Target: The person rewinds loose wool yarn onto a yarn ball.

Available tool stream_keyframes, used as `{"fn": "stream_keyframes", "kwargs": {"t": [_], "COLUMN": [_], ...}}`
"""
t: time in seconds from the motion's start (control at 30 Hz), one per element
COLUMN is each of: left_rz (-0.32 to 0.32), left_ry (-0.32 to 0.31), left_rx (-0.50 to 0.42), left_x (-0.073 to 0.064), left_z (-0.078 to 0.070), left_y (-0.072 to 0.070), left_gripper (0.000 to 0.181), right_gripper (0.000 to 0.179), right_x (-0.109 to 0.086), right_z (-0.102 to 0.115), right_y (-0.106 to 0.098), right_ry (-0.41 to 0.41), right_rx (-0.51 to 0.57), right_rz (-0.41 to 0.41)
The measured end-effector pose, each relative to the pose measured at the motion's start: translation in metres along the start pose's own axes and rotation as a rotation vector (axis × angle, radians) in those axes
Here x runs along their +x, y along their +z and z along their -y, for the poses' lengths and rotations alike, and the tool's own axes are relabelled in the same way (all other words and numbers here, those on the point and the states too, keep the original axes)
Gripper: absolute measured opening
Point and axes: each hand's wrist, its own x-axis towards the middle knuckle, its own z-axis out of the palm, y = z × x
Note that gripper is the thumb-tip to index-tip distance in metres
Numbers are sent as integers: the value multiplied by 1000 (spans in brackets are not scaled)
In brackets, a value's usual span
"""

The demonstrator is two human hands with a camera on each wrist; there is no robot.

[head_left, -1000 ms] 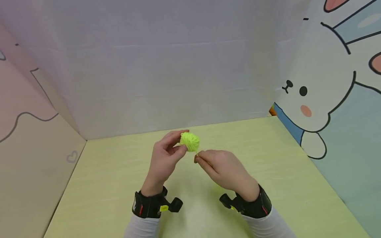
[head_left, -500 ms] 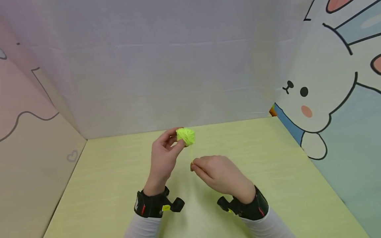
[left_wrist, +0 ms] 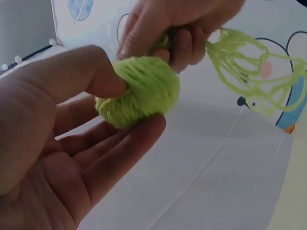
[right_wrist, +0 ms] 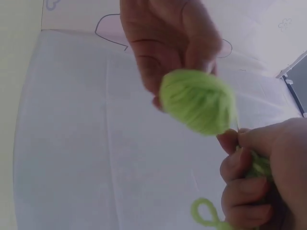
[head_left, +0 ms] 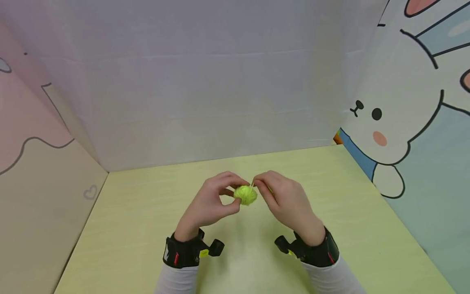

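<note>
A small ball of neon yellow-green yarn is pinched between the thumb and fingers of my left hand, above the table. Close on its right, my right hand grips the strand running from the ball between thumb and forefinger. In the right wrist view, more yarn is bunched inside the curled fingers of that hand. Loose loops of yarn trail from it in the left wrist view. The wound ball shows its strands lying side by side, with the left thumb pressed on it.
Beneath both hands is a pale yellow-green table. A whitish sheet rises behind it. Printed cloth panels stand at both sides, the right one with a cartoon rabbit. Black camera straps circle both wrists.
My right hand first drew down from the ball, stretching the strand, then rose to the ball's upper right. My left hand turned the ball and brought it lower and rightward.
</note>
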Motion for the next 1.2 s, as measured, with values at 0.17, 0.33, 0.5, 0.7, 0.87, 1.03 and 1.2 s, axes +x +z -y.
{"fn": "stream_keyframes", "kwargs": {"t": [0.17,0.33,0.5,0.7,0.87,1.03,1.2], "left_rz": [18,-144,-449,-712,-660,-520,-492], "left_ry": [45,54,-7,-14,-44,-81,-97], "left_rx": [-283,-515,-542,-516,-491,-486,-488], "left_x": [-2,1,3,1,-2,-1,0], "left_z": [-7,-13,-14,-11,-3,-1,1], "left_y": [1,3,2,-6,-7,5,18], "left_gripper": [43,36,37,40,39,38,38], "right_gripper": [9,11,16,18,72,85,39], "right_x": [0,0,-2,-9,-11,-3,3], "right_z": [-1,7,12,10,4,6,18], "right_y": [6,13,17,18,19,23,34], "right_ry": [33,66,101,192,245,240,216], "right_rx": [32,4,25,39,-43,159,442], "right_rz": [58,240,501,813,770,436,237]}}
